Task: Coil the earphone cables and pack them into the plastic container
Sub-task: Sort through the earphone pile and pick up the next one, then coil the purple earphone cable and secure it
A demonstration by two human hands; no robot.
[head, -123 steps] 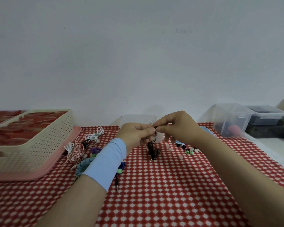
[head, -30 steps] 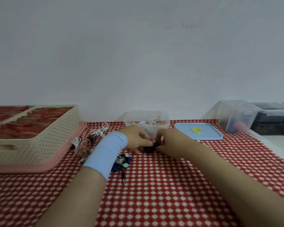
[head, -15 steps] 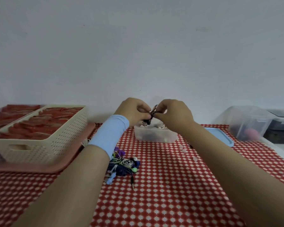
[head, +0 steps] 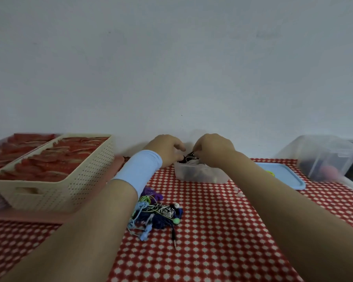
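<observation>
A clear plastic container (head: 200, 176) stands at the far middle of the checked cloth with coiled earphones inside. Both hands hover over its rim. My right hand (head: 214, 149) pinches a coiled black earphone (head: 189, 156) at the container's top. My left hand (head: 165, 149), with a light-blue sleeve at the wrist, holds the coil's left side with curled fingers; its fingertips are partly hidden. A tangle of blue, green, purple and striped earphones (head: 159, 212) lies on the cloth nearer to me, under my left forearm.
A cream perforated basket (head: 69, 184) on a pink tray sits at the left. The container's light-blue lid (head: 285, 176) lies to the right, with clear storage boxes (head: 322, 155) beyond it. A wall stands right behind the table.
Both hands have carried the black coil from mid-air down and forward onto the container's opening. One second ago they were working on it low over the cloth.
</observation>
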